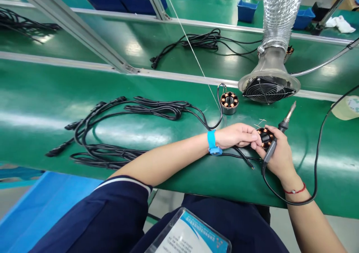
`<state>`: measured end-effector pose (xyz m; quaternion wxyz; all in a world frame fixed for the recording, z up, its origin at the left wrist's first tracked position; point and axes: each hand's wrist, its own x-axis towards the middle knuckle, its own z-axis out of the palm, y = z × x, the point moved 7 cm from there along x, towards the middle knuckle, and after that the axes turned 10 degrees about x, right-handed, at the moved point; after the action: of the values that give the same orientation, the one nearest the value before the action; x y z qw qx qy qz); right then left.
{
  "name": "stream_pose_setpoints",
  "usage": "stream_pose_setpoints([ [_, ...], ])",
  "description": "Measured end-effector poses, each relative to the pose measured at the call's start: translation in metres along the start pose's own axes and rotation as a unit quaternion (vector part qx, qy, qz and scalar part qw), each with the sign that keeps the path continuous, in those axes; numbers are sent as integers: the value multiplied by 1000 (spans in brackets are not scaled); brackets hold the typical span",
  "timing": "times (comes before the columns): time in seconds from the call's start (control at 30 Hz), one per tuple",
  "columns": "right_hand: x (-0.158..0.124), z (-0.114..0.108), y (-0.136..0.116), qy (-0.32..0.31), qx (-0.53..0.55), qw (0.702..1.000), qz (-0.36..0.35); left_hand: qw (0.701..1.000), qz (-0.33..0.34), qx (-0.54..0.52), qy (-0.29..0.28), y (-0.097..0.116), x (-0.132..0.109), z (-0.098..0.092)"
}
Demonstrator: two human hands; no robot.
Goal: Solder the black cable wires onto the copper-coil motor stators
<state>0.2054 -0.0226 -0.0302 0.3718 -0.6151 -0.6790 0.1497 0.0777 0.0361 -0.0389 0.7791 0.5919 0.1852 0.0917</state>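
Note:
My right hand (279,154) is closed around the grey handle of a soldering iron (271,150), whose metal tip points up and away. The same hand's fingers rest against a motor stator (266,136) with copper windings. My left hand (238,135), wearing a blue wrist strap (213,144), pinches at the stator's left edge; whatever lies between its fingertips is hidden. Below the left hand, a black cable end (246,159) shows stripped, coloured wires. A second stator (229,102) stands farther back, joined to a black cable.
Coiled black cables (157,107) lie on the green bench (179,178) to the left. A fume extractor hood (269,81) hangs above the back edge. The iron's cord (316,159) loops around my right wrist. At far right sits a yellowish roll (346,109).

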Motion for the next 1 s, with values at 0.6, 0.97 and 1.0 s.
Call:
stream_pose_setpoints([
  [0.6,-1,-41,-38,114,290,948,67,955,49,273,106,40,-28,-7],
  [0.97,16,-16,-57,123,438,889,41,975,50,206,70,38,-30,-11],
  [1.0,16,-15,-56,118,444,887,40,975,50,210,60,37,-29,-10],
])
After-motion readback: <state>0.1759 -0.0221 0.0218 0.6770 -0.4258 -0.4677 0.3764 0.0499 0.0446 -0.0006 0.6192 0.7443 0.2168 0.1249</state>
